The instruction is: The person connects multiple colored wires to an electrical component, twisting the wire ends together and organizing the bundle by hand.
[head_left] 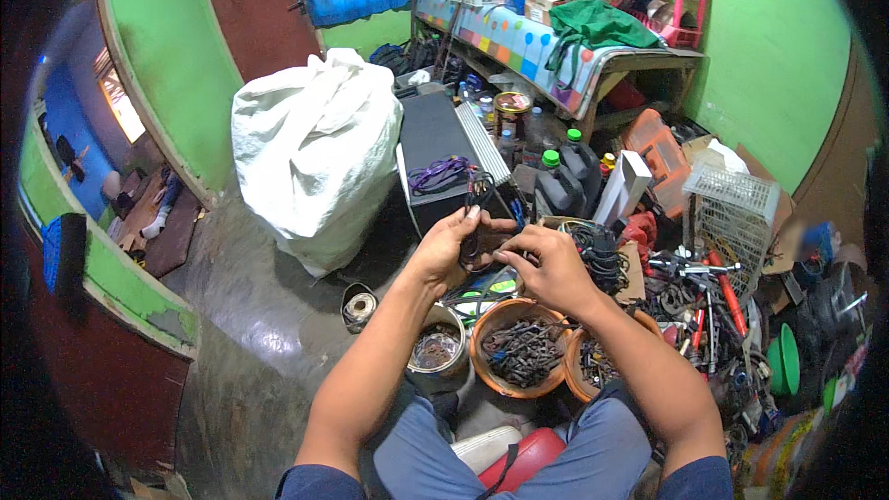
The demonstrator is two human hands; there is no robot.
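Note:
In front of me, my left hand [444, 248] is closed around a coiled bundle of black cable [479, 191], whose loops stick up above the fingers. Close beside it, my right hand [554, 267] has its thumb and fingers pinched together by the bundle's lower end; what lies between the fingertips is too small to make out. Below the hands stands an orange-brown tub [479, 363] of short dark pieces that look like plugs or connectors. To its left is a metal tin [450, 379] with small bits at the bottom. Another orange-brown tub [573, 375] is partly hidden by my right forearm.
A large white sack [315, 148] leans by a dark box [431, 134] topped with purple cable [441, 175]. Tools and parts heap up at the right, near a white crate [732, 199]. Behind stands a cluttered table [519, 35]. A spool [359, 306] lies on the floor.

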